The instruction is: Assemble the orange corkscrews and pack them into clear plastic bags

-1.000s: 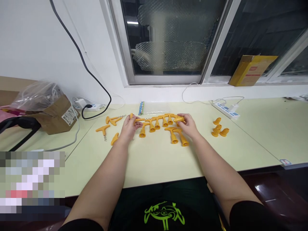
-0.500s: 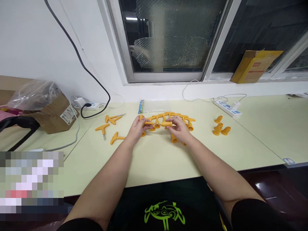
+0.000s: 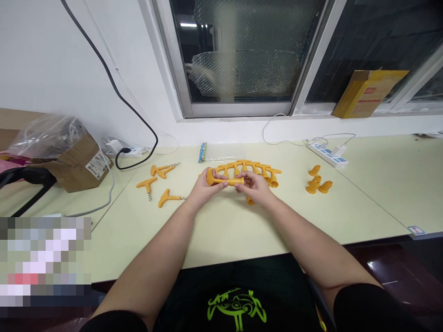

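Above the middle of the table, my left hand (image 3: 204, 186) is closed on the T-shaped handle of a yellow corkscrew (image 3: 211, 177). My right hand (image 3: 256, 186) grips a ribbed yellow sleeve (image 3: 235, 181) lined up with it. The metal spiral is out of sight, and the sleeve meets the corkscrew's shaft. Behind my hands stands an arc of several yellow corkscrews fitted with sleeves (image 3: 244, 167). Several loose corkscrews with bare spirals (image 3: 167, 198) lie to the left. Loose yellow sleeves (image 3: 313, 185) are grouped on the right.
A cardboard box (image 3: 74, 161) with clear plastic stands at the left. Power strips (image 3: 327, 154) and cables lie along the wall. A clear plastic bag (image 3: 228, 152) is at the back of the table. A yellow carton (image 3: 370, 94) leans on the window.
The bare spiral between my hands has gone into the sleeve. Both hands have come closer together, and my left hand has turned the corkscrew's handle.
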{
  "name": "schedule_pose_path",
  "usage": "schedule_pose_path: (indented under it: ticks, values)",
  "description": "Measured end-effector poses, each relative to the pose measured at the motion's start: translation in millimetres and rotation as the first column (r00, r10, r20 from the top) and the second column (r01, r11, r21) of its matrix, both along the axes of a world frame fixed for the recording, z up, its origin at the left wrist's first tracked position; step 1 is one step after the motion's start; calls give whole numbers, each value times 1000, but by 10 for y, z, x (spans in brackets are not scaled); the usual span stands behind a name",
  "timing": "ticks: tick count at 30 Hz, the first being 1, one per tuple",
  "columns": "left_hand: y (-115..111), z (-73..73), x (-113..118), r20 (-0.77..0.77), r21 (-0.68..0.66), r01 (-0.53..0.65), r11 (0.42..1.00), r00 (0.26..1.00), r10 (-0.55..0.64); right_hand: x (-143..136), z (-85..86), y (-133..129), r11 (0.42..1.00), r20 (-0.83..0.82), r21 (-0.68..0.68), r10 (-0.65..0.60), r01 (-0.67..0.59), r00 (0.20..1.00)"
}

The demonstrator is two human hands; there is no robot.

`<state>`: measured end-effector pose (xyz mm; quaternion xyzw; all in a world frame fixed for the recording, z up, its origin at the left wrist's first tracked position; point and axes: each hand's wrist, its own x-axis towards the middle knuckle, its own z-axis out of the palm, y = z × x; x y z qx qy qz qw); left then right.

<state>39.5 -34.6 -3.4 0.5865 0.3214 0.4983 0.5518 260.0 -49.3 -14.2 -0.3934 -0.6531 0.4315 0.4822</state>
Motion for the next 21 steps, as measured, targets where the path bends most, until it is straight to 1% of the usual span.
schedule_pose_path:
  ticks: [2, 5, 7, 8, 9, 10, 12, 13, 15, 16, 17, 18, 19, 21]
  values:
    - [-26, 19, 2, -37, 50, -7, 999, 999, 9, -24, 20, -12, 989, -61, -143, 41, -50, 997]
    - [-68, 47, 18, -44, 64, 31, 997, 999, -28, -52, 62, -35, 940, -105, -311, 115, -142, 988]
    - [-82, 62, 25, -41, 62, 51, 997, 998, -49, -52, 95, -57, 904, -106, -381, 168, -196, 980]
    - [-82, 68, 25, -37, 63, 48, 997, 998, -46, -46, 112, -70, 900, -102, -382, 185, -210, 977]
    - [-78, 71, 24, -32, 67, 37, 997, 999, -34, -35, 126, -83, 910, -92, -354, 193, -214, 977]
    - [-71, 72, 21, -24, 69, 19, 997, 1000, -18, -21, 138, -93, 934, -74, -296, 187, -201, 980]
    - [-51, 70, 15, -1, 68, -29, 997, 1000, 29, 11, 147, -106, 987, -13, -106, 124, -124, 992]
    - [-41, 68, 13, 10, 60, -54, 997, 999, 54, 26, 143, -106, 997, 22, 1, 82, -82, 996]
    - [-25, 62, 10, 21, 33, -91, 995, 996, 91, 46, 123, -93, 986, 85, 163, 18, -32, 996]
    - [-19, 59, 10, 22, 17, -103, 995, 994, 103, 49, 111, -82, 979, 97, 202, 3, -22, 995]
    - [-15, 57, 10, 22, 5, -109, 994, 994, 109, 47, 99, -70, 978, 95, 207, 2, -22, 995]
    - [-13, 55, 10, 24, 0, -110, 994, 994, 110, 41, 89, -57, 983, 79, 183, 11, -25, 997]
    - [-12, 52, 9, 27, 7, -106, 994, 994, 106, 32, 84, -46, 990, 48, 137, 21, -28, 999]
    - [-14, 45, 7, 25, 48, -87, 995, 996, 86, 9, 83, -29, 999, -19, -2, 48, -48, 999]
